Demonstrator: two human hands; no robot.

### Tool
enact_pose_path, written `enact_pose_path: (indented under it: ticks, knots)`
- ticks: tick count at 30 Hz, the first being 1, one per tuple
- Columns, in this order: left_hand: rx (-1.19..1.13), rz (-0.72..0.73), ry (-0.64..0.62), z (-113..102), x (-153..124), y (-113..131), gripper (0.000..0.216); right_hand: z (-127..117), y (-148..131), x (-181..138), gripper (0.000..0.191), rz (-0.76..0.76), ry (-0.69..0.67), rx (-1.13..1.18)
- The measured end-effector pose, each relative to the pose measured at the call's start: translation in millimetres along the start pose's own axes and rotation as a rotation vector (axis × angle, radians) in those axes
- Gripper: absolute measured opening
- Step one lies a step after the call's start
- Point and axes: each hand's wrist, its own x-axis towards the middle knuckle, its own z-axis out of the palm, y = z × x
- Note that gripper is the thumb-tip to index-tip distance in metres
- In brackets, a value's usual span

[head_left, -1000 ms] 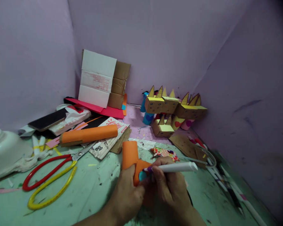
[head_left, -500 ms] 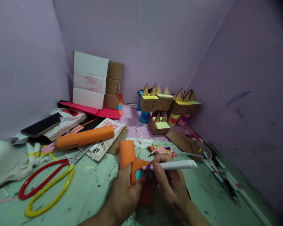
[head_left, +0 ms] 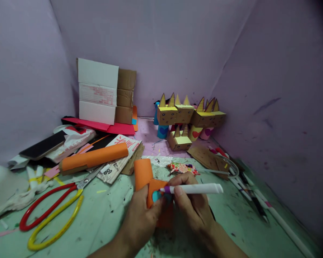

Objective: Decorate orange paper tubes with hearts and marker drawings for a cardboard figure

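My left hand (head_left: 140, 215) grips the orange paper piece (head_left: 155, 184) at lower centre, my right hand (head_left: 192, 206) grasps the white marker (head_left: 201, 188), purple tip (head_left: 167, 190) by the blue patch (head_left: 156, 196), scissors (head_left: 82, 184) at left.

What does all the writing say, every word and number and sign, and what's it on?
"08", in black, on the printed card; turned around, "80".
Other black and red writing on that card: too unclear to read.
Red print on the white box panel: too small.
Red print on the plastic bag: too blurred.
Colorful packet: no readable words.
White marker: no readable writing.
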Motion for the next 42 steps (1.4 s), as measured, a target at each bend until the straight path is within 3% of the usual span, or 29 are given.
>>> enact_pose_path:
  ticks: [9, 16, 27, 38, 42]
  knots:
    - [0.051, 0.022, 0.002, -2, -3, -1, 0.03, -6, 4, 5, 0.012, -0.109, -0.113, -0.017]
    - [0.052, -0.001, -0.025, -2, -1, 9, 0.036, -6, 3, 5, 0.009, -0.083, -0.154, -0.092]
    - [0.088, 0.012, 0.004, -4, -3, 0, 0.032, -10, -3, 9, 0.013, -0.059, -0.12, -0.204]
    - [0.157, 0.01, 0.006, -4, -2, 3, 0.035, -10, 0, 11, 0.013, 0.019, -0.134, -0.125]
    - [0.124, 0.004, 0.018, -4, -3, 0, 0.036, -14, 5, 8, 0.015, -0.008, 0.052, 0.027]
